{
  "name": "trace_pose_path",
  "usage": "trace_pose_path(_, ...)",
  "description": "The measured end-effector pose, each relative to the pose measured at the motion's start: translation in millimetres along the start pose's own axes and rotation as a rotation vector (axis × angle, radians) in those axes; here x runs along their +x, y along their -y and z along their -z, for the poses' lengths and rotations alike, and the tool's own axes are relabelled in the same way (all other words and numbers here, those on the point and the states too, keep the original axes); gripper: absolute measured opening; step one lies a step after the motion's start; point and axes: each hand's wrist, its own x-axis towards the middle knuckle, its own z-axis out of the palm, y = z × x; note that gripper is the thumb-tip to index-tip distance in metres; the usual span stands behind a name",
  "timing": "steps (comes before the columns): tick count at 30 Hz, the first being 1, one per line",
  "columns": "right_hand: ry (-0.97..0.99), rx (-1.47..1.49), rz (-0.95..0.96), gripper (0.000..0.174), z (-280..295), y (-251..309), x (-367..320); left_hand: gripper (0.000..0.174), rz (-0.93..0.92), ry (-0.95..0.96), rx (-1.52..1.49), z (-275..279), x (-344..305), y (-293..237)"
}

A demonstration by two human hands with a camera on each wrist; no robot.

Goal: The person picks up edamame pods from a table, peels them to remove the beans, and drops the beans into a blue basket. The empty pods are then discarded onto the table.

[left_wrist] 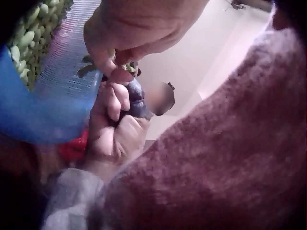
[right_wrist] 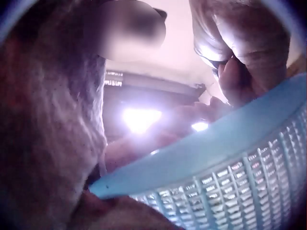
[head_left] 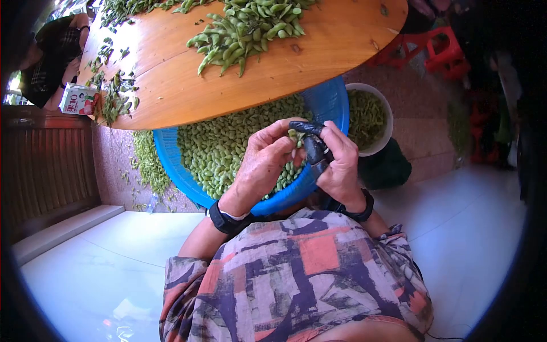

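Over a blue plastic basket [head_left: 337, 102] filled with shelled green soybeans [head_left: 213, 151], both hands meet at a green soybean pod [head_left: 296, 135]. My left hand [head_left: 261, 165] pinches the pod between thumb and fingers. Black coverings wrap the thumb and forefinger of my right hand [head_left: 341, 165], which grips the same pod from the other side. In the left wrist view, bits of green pod [left_wrist: 128, 68] show between the fingertips of the two hands. The basket's rim hides part of the hands in the right wrist view.
A wooden table [head_left: 165, 85] beyond the basket bears a heap of soybean pods [head_left: 250, 34], leafy scraps [head_left: 117, 94] and a drink carton [head_left: 78, 99]. A white bucket [head_left: 388, 122] of pods stands right; green husks [head_left: 149, 162] lie on the floor left. Another person [head_left: 54, 57] sits at far left.
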Motion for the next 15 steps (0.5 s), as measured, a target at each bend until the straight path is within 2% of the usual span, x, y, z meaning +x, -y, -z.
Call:
trace_pose_path(2, 0.072, 0.137, -0.205, 0.022, 8, -2, 0, 0.025, -0.074, 0.048, 0.102, -4, -1, -1)
trace_pose_path(3, 0.061, 0.361, -0.367, 0.018, 11, -7, -2, 0.025, -0.076, 0.049, 0.101, -5, -3, -5)
trace_pose_path(4, 0.066, 0.668, -0.435, 0.019, 16, -8, 0, 0.024, -0.017, 0.081, 0.206, -6, -6, -12)
trace_pose_path(7, 0.057, 0.935, -0.412, 0.025, 25, -10, 4, 0.028, 0.083, 0.156, 0.377, -5, -10, -22)
trace_pose_path(8, 0.056, 0.932, -0.413, 0.025, 26, -9, 6, 0.03, 0.124, 0.197, 0.444, -5, -10, -23)
trace_pose_path(10, 0.003, 0.984, -0.473, 0.025, 29, -4, 10, 0.028, 0.126, 0.179, 0.417, -6, -11, -19)
trace_pose_path(15, 0.01, 1.012, -0.484, 0.028, 28, -14, 6, 0.021, 0.089, 0.158, 0.407, -7, -10, -20)
